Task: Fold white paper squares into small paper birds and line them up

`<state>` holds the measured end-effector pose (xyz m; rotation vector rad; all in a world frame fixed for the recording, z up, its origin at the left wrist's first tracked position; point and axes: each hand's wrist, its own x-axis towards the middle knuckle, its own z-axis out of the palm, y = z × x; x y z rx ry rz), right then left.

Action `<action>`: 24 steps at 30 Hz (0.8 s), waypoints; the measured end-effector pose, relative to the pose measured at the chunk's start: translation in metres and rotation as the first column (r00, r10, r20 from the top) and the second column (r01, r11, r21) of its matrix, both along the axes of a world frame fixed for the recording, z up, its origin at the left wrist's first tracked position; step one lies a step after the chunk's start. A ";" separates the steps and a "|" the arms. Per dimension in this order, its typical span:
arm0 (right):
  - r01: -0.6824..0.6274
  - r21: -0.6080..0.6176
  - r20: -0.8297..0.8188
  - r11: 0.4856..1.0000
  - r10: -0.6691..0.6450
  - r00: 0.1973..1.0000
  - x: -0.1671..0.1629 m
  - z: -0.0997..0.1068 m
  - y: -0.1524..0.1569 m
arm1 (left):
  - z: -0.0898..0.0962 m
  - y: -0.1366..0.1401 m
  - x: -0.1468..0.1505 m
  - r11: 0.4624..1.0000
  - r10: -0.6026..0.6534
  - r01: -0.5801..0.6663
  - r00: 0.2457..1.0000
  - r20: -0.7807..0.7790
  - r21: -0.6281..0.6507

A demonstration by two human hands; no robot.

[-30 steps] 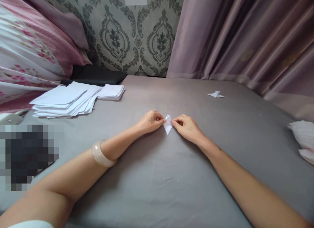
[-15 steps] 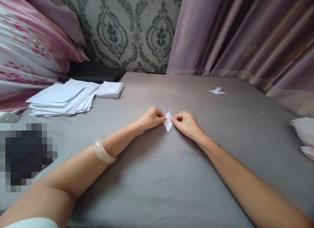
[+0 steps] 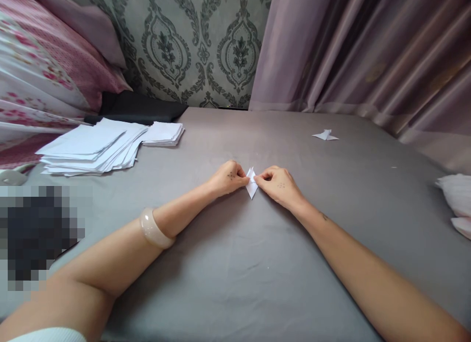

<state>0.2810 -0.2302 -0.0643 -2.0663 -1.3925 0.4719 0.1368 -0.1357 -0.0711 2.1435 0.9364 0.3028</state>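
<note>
Between my two hands is a small white piece of folded paper [image 3: 252,187], diamond-shaped, with a split point at the top and a single point toward me. My left hand [image 3: 231,177] pinches its left edge between thumb and fingers. On the opposite edge, my right hand [image 3: 280,185] is closed in a pinch as well. The fingertips cover parts of both sides of the paper. A pale bangle [image 3: 156,229] circles my left forearm.
Stacks of white paper sheets [image 3: 88,148] and smaller paper squares [image 3: 164,133] lie at the back left of the grey cloth surface [image 3: 235,283]. A folded paper figure [image 3: 326,135] sits at the back right. White fabric [image 3: 456,190] is at the right edge.
My hands keep their pinch on the folded paper, with the fingers shifting only slightly inward. The whole view has drifted a little.
</note>
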 end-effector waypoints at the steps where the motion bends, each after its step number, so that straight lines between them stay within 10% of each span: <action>1: -0.003 0.004 -0.001 1.000 0.003 1.000 0.000 0.000 0.000 | 0.000 0.000 0.000 1.000 -0.003 0.003 1.000 0.005 0.000; 24: -0.033 0.019 0.017 0.999 0.033 0.999 0.003 -0.004 0.000 | 0.004 -0.007 -0.003 0.998 0.052 -0.051 0.999 -0.015 0.032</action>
